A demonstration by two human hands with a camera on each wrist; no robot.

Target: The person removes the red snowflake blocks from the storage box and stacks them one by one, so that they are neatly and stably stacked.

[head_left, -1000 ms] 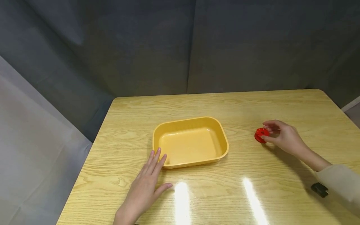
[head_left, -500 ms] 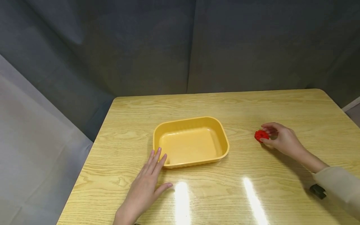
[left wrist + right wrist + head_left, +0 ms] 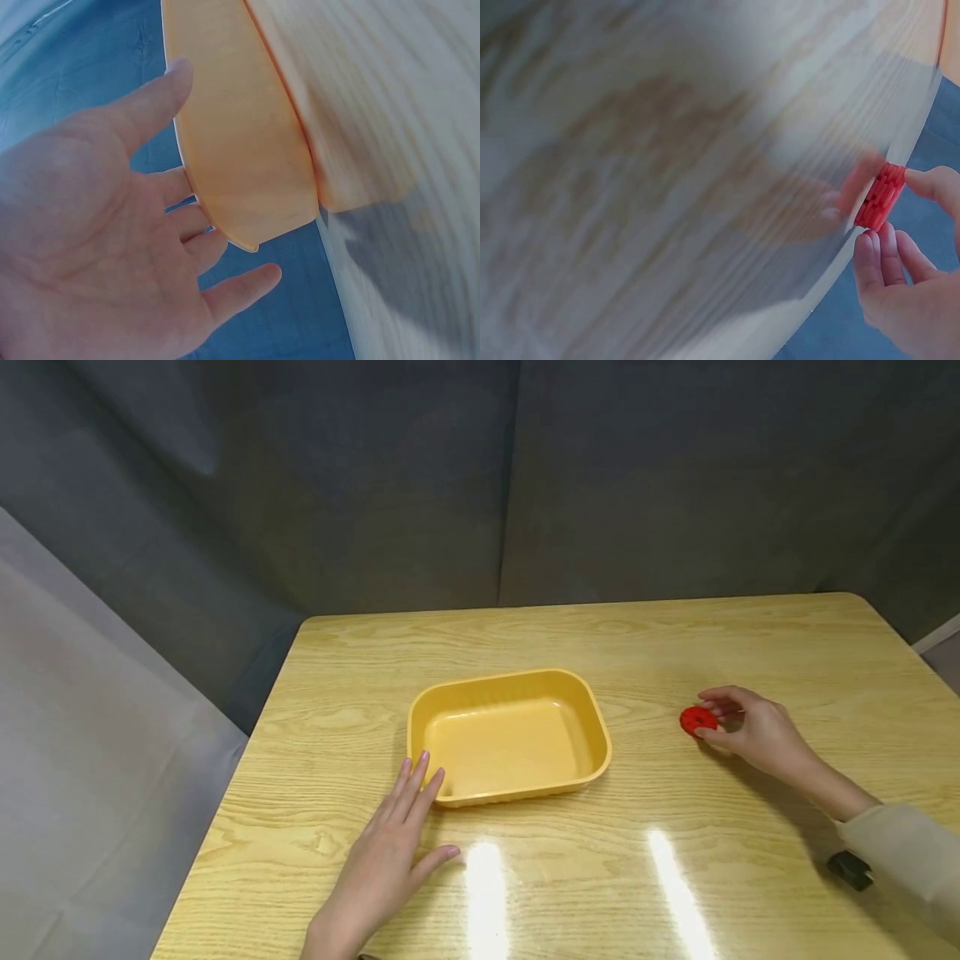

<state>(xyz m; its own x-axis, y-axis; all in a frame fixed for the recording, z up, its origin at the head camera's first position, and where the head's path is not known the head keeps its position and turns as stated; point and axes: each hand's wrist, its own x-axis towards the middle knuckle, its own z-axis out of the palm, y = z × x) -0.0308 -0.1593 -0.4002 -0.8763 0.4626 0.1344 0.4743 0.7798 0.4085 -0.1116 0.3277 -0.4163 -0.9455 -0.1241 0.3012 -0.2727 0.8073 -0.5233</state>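
Observation:
A small stack of red notched plastic discs (image 3: 698, 721) stands on the table right of the yellow tub. My right hand (image 3: 761, 735) pinches it, thumb on the near side and fingers on the far side. From the right wrist view the red discs (image 3: 881, 196) show several thin layers, with the thumb and fingertips (image 3: 868, 259) at opposite sides. The rectangular yellow tub (image 3: 510, 793) holds nothing. Over its near left corner lie the straight fingers of my left hand (image 3: 386, 860). Seen from the left wrist, the tub's wall (image 3: 240, 127) is against these fingers, the thumb spread apart.
The wood-patterned table (image 3: 360, 677) has rounded far corners. Dark grey cloth (image 3: 375, 493) hangs behind it, and a paler cloth (image 3: 82, 760) hangs on the left. Two bright light reflections lie on the near tabletop. A black clip (image 3: 850, 870) is at my right sleeve (image 3: 900, 852).
The red discs were tilted and looked spread apart; now they lie flatter together. My right hand has lowered slightly with them. The left hand and the tub have stayed put.

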